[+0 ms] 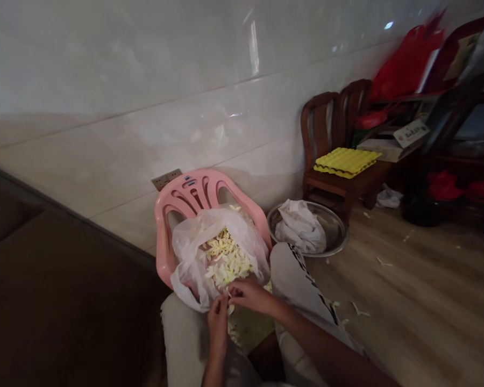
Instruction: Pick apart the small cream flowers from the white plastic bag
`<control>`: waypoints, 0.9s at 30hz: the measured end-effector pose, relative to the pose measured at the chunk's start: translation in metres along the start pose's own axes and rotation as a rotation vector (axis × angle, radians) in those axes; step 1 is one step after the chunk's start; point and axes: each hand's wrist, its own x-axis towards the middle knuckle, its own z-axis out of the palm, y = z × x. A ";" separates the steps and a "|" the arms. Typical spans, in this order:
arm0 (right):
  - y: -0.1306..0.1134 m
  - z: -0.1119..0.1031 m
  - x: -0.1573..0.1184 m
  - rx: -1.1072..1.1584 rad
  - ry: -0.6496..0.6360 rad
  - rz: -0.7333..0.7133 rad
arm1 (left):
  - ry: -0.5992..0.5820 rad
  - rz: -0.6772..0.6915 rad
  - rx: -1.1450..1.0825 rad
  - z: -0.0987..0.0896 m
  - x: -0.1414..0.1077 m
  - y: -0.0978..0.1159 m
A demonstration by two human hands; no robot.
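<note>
My left hand [218,316] and my right hand [248,295] meet just above my lap, their fingertips pinched together. Between them shows a small pale flower [231,309], partly covered by the fingers. Right in front, a translucent plastic bag [189,239] lies spread on the seat of a pink plastic chair [161,220]. A heap of white and yellow flowers [226,263] fills the bag's open middle, close to my fingertips. More pale bits lie lower down, between my knees.
To the right, a metal basin [339,236] on the floor holds a crumpled white bag [300,226]. Behind it, a wooden chair [322,123] carries yellow egg trays [347,161]. Pale scraps [360,310] dot the wooden floor. A tiled wall [125,129] stands behind the pink chair.
</note>
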 end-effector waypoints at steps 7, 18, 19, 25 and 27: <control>-0.001 -0.001 0.000 0.009 -0.024 0.031 | -0.030 -0.006 0.029 -0.003 0.000 0.001; -0.005 -0.004 -0.007 -0.315 -0.100 -0.070 | -0.124 -0.004 0.093 -0.003 0.000 -0.006; -0.006 -0.004 -0.008 -0.350 -0.110 -0.076 | -0.140 -0.008 0.107 -0.003 0.001 -0.008; -0.014 -0.001 -0.010 -0.382 -0.147 -0.096 | -0.055 0.005 0.147 -0.004 0.000 -0.009; -0.014 0.000 -0.010 -0.374 -0.150 -0.093 | -0.042 0.009 0.154 -0.005 -0.001 -0.009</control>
